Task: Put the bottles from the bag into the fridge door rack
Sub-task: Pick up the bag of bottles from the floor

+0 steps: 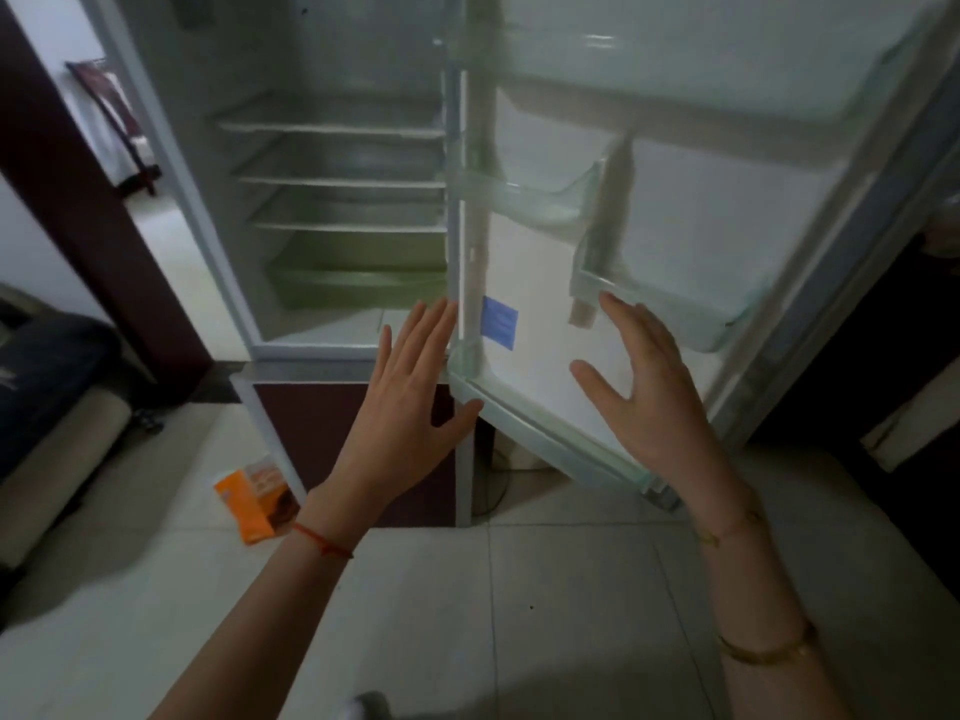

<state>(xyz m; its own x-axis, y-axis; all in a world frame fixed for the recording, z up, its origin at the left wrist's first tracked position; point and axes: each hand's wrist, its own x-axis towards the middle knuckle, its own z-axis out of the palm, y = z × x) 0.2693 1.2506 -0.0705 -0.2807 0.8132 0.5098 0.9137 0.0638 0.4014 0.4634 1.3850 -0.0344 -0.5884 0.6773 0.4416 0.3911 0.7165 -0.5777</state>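
The task seems to be at its very start, because no bottle is in view and no bottle stands in any rack. To the left of and below the left fingers, one orange packet [257, 504] lies on the floor tiles [571, 615]; I cannot tell if this is the bag, and I see no other bag. Beyond the left fingertips the open fridge [337, 200] shows three bare shelves and one drawer at the bottom. The left hand [410, 402] is empty, with fingers [431, 330] spread and raised. Between the two hands is the lower door rack [524, 413], and it holds nothing. The right hand [649, 387] is also empty, its fingers [618, 309] spread, with the tips just beside a small door rack [727, 324]. One more narrow rack [524, 192] sits above the fingers. So I count three door racks, all without bottles; every bottle is left to do.
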